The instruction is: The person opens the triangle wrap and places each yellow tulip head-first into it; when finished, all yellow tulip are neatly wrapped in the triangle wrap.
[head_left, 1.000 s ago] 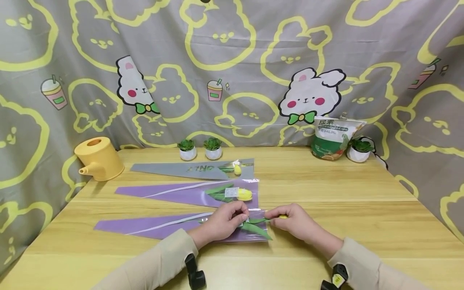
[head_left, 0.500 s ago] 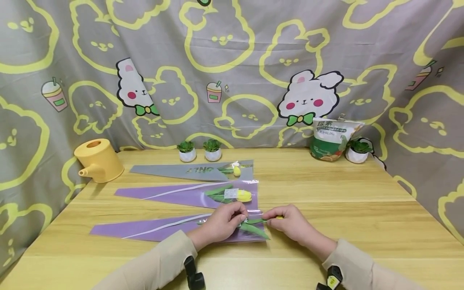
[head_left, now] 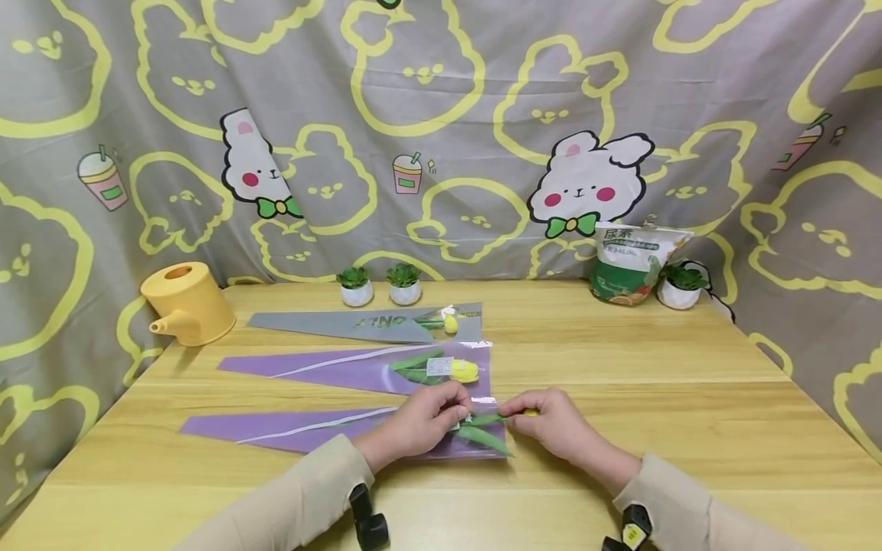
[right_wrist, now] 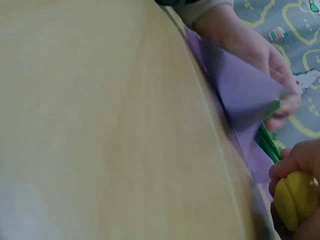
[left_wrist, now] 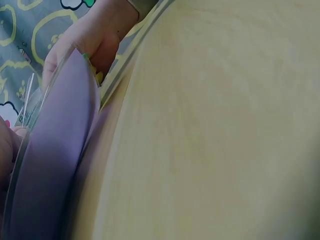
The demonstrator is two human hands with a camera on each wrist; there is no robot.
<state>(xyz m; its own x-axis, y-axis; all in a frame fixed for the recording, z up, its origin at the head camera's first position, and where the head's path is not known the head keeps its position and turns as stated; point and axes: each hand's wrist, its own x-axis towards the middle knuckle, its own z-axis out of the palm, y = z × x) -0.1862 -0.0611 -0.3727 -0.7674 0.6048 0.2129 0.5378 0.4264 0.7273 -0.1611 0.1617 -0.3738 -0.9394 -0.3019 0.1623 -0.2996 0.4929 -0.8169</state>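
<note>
Gripped yellow tulip [right_wrist: 292,199] shows clearly only at right wrist

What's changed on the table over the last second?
Very little. The near purple sleeve shifted slightly; its tip moved a little left, then back. The left hand still pinches its open end and the right hand still holds the yellow tulip. The two wrapped flowers behind and the watering can stayed put.

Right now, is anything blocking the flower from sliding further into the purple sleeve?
Nothing visible. The right hand holds the yellow flower at the purple sleeve mouth, which the left hand pinches.
</note>
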